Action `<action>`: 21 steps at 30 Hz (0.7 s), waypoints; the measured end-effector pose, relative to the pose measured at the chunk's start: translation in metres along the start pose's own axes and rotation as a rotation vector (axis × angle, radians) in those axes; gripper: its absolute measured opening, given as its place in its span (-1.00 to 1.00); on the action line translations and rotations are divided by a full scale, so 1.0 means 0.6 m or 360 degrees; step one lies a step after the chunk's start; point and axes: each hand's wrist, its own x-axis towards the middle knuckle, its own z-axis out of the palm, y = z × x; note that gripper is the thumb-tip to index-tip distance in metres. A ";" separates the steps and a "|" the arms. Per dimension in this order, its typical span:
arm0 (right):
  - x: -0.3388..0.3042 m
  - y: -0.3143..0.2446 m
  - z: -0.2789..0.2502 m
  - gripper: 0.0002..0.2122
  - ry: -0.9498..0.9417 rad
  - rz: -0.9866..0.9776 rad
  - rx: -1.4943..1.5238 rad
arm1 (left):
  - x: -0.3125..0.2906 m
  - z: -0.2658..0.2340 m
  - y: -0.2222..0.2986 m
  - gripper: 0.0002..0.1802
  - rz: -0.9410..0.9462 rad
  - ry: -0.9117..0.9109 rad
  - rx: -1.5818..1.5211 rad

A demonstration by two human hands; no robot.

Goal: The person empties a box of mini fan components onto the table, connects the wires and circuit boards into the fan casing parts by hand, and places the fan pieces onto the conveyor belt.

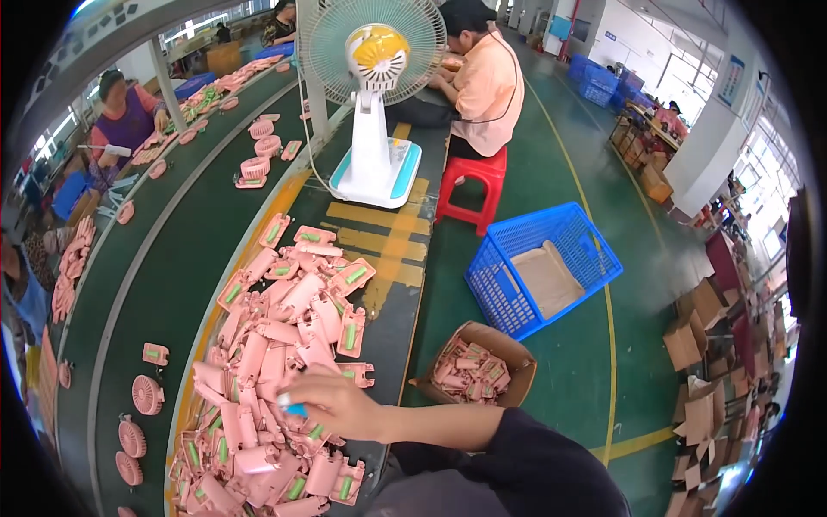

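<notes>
My right hand (338, 405) reaches in from the lower right, over a large heap of pink plastic casings (280, 332). Its fingers are bent close together and touch the heap; a white covering and a blue covering show at the fingertips. Whatever they pinch, if anything, is hidden from me. Many of the casings carry a green cylindrical cell (351, 336), and they lie jumbled on the dark bench (398, 323). My left hand does not show.
A white table fan (372, 155) stands beyond the heap. To the left runs a green conveyor (172, 284) with round pink fan parts (148, 395). On the right floor are a blue crate (504, 297) and a carton (517, 379) of pink parts. A co-worker (489, 82) sits on a red stool (472, 183).
</notes>
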 end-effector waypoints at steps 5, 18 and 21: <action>0.015 -0.081 0.031 -0.74 -0.0044 -0.0289 0.0101 | -0.033 0.004 -0.047 -0.72 0.0616 -0.0090 0.0721; -0.049 -0.119 0.071 -0.85 -0.0790 0.0731 0.0725 | -0.058 0.130 0.026 -0.75 0.0071 -0.0271 0.0086; -0.049 -0.128 0.069 -0.86 -0.0902 0.0599 0.0660 | -0.063 0.152 0.037 -0.78 0.0139 -0.0266 0.0346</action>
